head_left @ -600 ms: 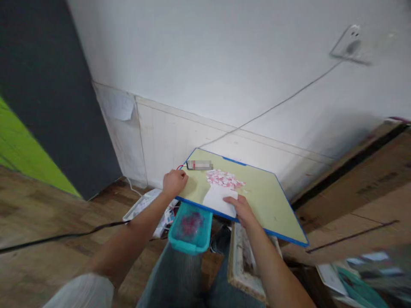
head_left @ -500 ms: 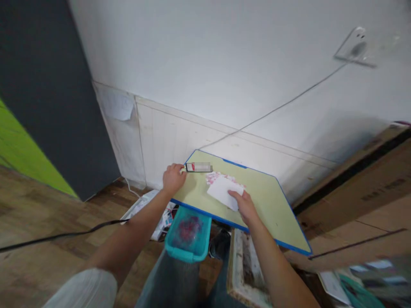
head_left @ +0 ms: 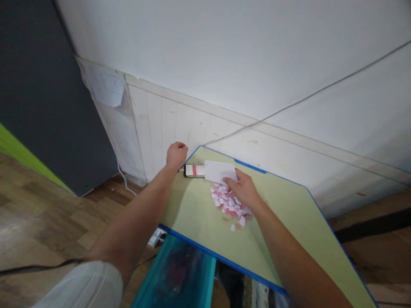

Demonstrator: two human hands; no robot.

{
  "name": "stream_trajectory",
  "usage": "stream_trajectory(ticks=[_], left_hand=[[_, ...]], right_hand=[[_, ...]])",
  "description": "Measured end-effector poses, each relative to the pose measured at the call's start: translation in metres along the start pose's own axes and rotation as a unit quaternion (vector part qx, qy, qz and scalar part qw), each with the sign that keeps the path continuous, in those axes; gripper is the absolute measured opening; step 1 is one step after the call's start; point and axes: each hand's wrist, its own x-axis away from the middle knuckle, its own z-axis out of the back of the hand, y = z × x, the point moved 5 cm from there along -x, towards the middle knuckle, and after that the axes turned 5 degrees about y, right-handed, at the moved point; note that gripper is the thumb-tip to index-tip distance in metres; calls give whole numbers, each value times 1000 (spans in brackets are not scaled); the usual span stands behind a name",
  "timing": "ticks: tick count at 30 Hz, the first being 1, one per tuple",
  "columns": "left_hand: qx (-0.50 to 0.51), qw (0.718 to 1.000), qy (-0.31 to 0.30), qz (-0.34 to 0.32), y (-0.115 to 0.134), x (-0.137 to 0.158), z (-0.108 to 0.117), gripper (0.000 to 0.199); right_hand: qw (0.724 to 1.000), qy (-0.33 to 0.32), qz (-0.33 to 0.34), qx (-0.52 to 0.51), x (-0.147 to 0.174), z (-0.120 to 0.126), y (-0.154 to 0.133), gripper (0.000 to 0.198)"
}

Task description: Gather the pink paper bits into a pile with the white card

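Observation:
My right hand grips a flat white card with a small hole near one corner. The card overlaps the right end of a phone, which lies on the pale yellow board with blue edging. Below the card spreads a loose heap of small white and pink squares; my right hand hides some of them. My left hand is raised over the board's far left edge, beside the phone's left end. Its fingers are curled together, and what they hold, if anything, cannot be made out.
A teal plastic bin with blurred dark red contents stands under the board's front edge. A grey cable runs along the white wall behind. To the left is a dark grey panel; brown cardboard stands at the right.
The white card has moved off the heap, up and left to the phone, uncovering the squares. My left hand has lifted away from the phone's left end. The view has come closer.

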Motion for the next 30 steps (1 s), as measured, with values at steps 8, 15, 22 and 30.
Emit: stream_trajectory(ticks=[8,15,22,30], left_hand=[[-26,998,5,-49,-14,4,-4,23],[-35,996,18,-79,-2,17,-8,22],[-19,993,32,-109,10,20,-6,19],[45,987,-55,-143,58,50,8,24]], right_hand=[[999,-39,-16,12,9,6,8,33],[1000,18,-4,20,7,5,10,35],[998,-45,-25,-31,5,2,12,34],[996,-73,-45,-19,13,7,7,34]])
